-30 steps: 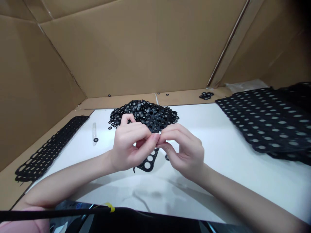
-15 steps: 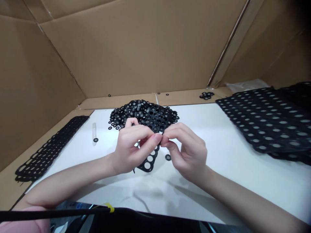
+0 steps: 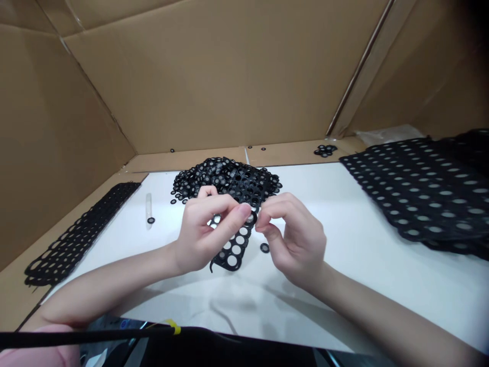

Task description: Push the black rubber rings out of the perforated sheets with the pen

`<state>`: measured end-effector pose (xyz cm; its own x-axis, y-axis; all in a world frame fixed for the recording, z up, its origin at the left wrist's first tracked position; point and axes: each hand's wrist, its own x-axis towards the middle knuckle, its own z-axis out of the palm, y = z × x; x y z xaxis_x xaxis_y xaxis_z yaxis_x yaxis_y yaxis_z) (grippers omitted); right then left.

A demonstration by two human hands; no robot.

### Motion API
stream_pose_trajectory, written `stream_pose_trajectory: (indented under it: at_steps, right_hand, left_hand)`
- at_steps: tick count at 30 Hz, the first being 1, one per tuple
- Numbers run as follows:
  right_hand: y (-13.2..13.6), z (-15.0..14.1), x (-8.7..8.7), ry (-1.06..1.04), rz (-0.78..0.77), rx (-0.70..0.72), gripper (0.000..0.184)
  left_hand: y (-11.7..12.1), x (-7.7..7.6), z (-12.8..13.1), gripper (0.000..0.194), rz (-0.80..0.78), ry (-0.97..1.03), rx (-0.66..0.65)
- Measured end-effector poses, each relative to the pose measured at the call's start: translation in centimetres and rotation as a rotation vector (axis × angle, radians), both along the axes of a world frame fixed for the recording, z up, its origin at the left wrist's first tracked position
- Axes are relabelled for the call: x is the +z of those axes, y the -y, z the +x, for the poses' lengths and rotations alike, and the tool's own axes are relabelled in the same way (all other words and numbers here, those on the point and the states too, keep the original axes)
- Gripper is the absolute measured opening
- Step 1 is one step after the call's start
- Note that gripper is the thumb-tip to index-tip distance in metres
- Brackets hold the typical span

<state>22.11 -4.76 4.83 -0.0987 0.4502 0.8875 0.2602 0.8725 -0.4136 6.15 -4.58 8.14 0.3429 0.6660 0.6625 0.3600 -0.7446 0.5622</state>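
Note:
My left hand (image 3: 208, 232) pinches a black rubber ring (image 3: 251, 219) between thumb and forefinger, and its edge shows past the thumb tip. Just to the right, my right hand (image 3: 292, 237) has thumb and forefinger pressed together; whatever they hold, if anything, is hidden. Below the fingers lies a black perforated strip (image 3: 232, 262) with rows of round holes, partly covered by my left hand. A single loose black ring (image 3: 265, 248) rests on the white board (image 3: 244, 300) beside my right hand. Behind both hands rises a heap of black rings (image 3: 225, 173).
A black perforated sheet (image 3: 87, 224) lies along the left edge, and bigger stacked sheets (image 3: 428, 193) cover the right. A clear tube (image 3: 148, 206) with a ring at its near end lies left. Cardboard walls (image 3: 229, 76) enclose the back and sides. A small ring cluster (image 3: 325, 150) sits behind.
My fingertips have moved slightly apart. The black ring at my left thumb now shows more clearly. The heap and sheets stay where they were.

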Motion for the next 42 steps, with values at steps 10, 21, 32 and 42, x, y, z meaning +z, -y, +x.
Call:
stream_pose_trajectory:
  at_steps: [10,21,32,42]
  right_hand:
    - [-0.16,0.02,-0.27,-0.019,0.061,-0.018,0.017]
    - [-0.12,-0.05,0.08,0.021,0.012,-0.025,0.019]
    - [-0.03,0.0,-0.03,0.094,0.058,-0.135,0.023]
    - [0.05,-0.03,0.04,0.091,0.04,-0.101,0.025]
  left_hand:
    - [0.17,0.54,0.01,0.035,-0.159,0.043,-0.001]
    - [0.15,-0.03,0.08,0.03,0.053,-0.022,0.032]
    - [0.19,-0.22,0.39,0.028,0.072,-0.111,0.027]
    - [0.32,-0.3,0.4,0.028,0.058,-0.073,0.042]
